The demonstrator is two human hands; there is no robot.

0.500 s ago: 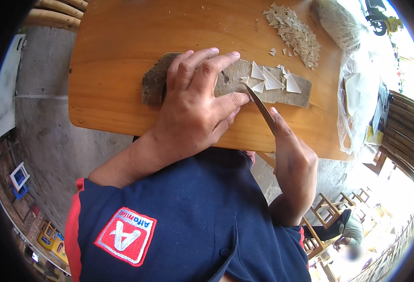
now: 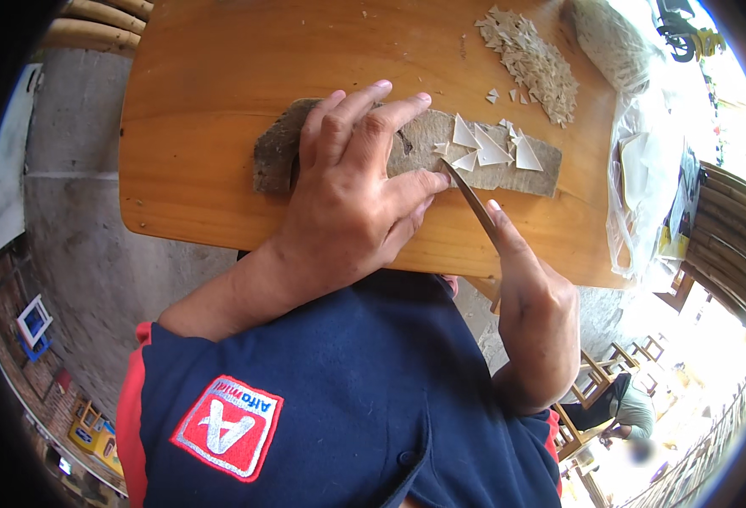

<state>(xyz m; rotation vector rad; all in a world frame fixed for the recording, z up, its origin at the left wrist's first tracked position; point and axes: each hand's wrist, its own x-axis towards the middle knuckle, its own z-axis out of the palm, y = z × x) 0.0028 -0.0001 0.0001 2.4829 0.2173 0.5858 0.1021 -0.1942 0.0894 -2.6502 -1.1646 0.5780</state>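
Note:
A worn, greyish-brown wooden board (image 2: 508, 178) lies lengthwise on the table. My left hand (image 2: 348, 173) lies across it, with three fingers reaching past its far edge. Its index fingertip presses down beside the knife tip, and the thumb sits lower, at the board's near edge. Whatever may be under the palm is hidden. My right hand (image 2: 534, 284) is closed round a narrow-bladed knife (image 2: 473, 203), its index finger laid along the blade. The knife tip touches the board just by my left index finger. Thin white triangular pieces (image 2: 491, 150) lie on the board right of the tip.
A heap of small cream chips (image 2: 534, 63) rests at the table's far right. Beside it are a filled clear plastic bag (image 2: 614, 42) and a bag with white pieces (image 2: 635, 161). The wooden table (image 2: 221, 68) ends near my body. Another person (image 2: 631, 411) bends among wooden stools at lower right.
My right hand has shifted slightly right and down, its wrist swinging outward, and the knife has tilted a little. My left hand and the white pieces stay nearly where they were.

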